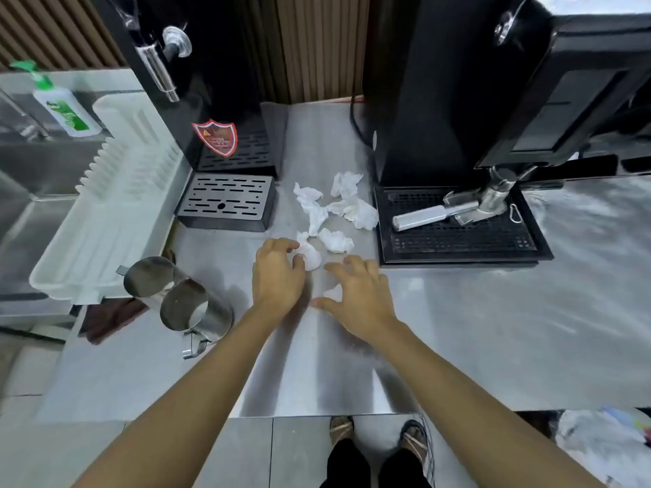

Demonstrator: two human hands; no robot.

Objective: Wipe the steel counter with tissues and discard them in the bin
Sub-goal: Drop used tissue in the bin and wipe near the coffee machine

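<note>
Head view, looking down on the brushed steel counter (458,346). We see several crumpled white paper tissues (352,209) lying loose on it. They sit in the gap between the black dispenser with a slotted steel drip tray (225,202) on the left and the black coffee machine with a dark grille tray (458,237) on the right. The left hand (278,276) reaches the nearest tissue wad (311,258), and its thumb and curled forefinger pinch the wad's left edge. The right hand (363,294) is just beside it, palm down, fingers spread wide, holding nothing that we can make out. A pale patch under its thumb may be tissue or glare; we cannot tell which. Two cylindrical steel jugs (176,297) stand at the near left, apart from the hands.

We judge the step in hand to be the gathering of used tissues, ahead of discarding. The next move calls for both hands to sweep the farther wads toward the near one, leaving none against the tray bases, then to close over the bundle. A white-lined container (599,445) shows below the counter edge at the near right. It may be the bin, though we cannot confirm this.
</note>
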